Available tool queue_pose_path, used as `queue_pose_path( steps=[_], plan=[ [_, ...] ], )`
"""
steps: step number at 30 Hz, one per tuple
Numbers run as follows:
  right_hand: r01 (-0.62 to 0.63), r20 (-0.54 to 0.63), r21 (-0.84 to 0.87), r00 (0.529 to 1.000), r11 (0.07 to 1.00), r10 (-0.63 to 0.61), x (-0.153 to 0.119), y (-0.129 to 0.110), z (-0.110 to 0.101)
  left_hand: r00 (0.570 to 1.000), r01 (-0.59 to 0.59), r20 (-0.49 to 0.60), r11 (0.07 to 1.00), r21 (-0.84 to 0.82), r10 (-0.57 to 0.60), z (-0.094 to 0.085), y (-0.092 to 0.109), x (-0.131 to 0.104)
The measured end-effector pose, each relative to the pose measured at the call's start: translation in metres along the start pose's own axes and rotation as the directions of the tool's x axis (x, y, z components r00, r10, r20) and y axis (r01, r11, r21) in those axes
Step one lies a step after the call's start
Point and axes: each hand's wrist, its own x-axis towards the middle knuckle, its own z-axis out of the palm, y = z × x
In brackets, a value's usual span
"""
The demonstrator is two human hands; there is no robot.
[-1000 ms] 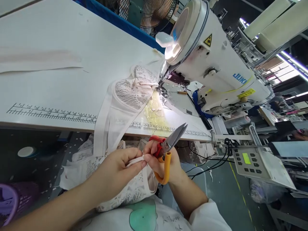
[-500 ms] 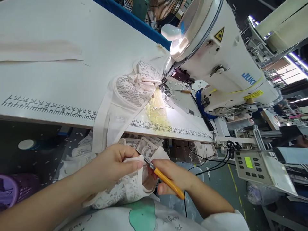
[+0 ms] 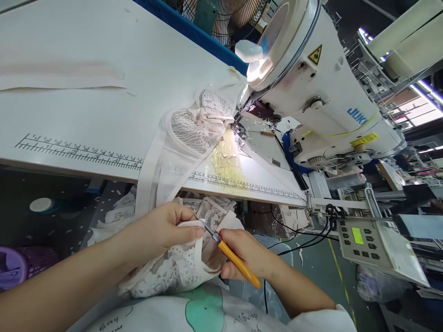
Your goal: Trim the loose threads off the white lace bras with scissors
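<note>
White lace fabric [image 3: 169, 272] hangs over my lap, with its white edge band pinched between the thumb and fingers of my left hand [image 3: 176, 226]. My right hand [image 3: 242, 253] is closed round an orange-handled tool [image 3: 238, 263], whose metal tip points up and left to the band beside my left thumb. Whether the tip touches the cloth is too small to tell. Another white lace piece [image 3: 190, 131] lies on the table, bunched at the needle area of the sewing machine [image 3: 311, 87], and its straps drape over the front edge.
The white table [image 3: 86, 110] has a printed ruler along its front edge and a pale strip [image 3: 62, 76] at the left. A control panel [image 3: 363, 237] stands at the right. At the lower left is a purple basket [image 3: 20, 265]. A fan [image 3: 224, 18] is behind the table.
The orange tool and my right hand have shifted slightly left. The view has moved a little, so the table and machine appear slightly further right.
</note>
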Motion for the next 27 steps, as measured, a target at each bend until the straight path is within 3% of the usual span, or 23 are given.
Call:
queue_pose_path(
  steps=[6,13,17,20,22,27],
  plan=[
    [-0.001,-0.012,-0.011,1.000,1.000,0.001,-0.002,-0.002,0.002,1.000,0.002,0.010,1.000,-0.008,-0.002,-0.001,0.000,-0.001],
    [-0.026,-0.110,0.166,0.993,0.986,0.045,0.000,0.009,0.020,1.000,-0.026,0.015,1.000,-0.008,0.026,-0.002,-0.004,-0.002],
    [0.062,-0.263,0.216,0.965,0.974,-0.003,0.000,0.013,0.022,0.998,-0.049,-0.025,0.995,0.086,0.051,-0.002,0.001,-0.009],
    [0.135,-0.422,0.293,0.906,0.946,0.002,-0.005,0.005,0.016,0.987,-0.067,-0.128,0.976,0.206,0.095,-0.002,0.004,-0.018],
    [0.204,-0.449,0.332,0.893,0.921,-0.036,-0.010,-0.005,0.012,0.970,-0.105,-0.188,0.962,0.251,0.155,-0.004,0.004,-0.023],
    [0.250,-0.368,0.066,0.906,0.966,-0.209,-0.010,-0.028,0.020,0.909,-0.252,-0.264,0.931,0.265,0.321,-0.009,0.000,-0.035]
  ],
)
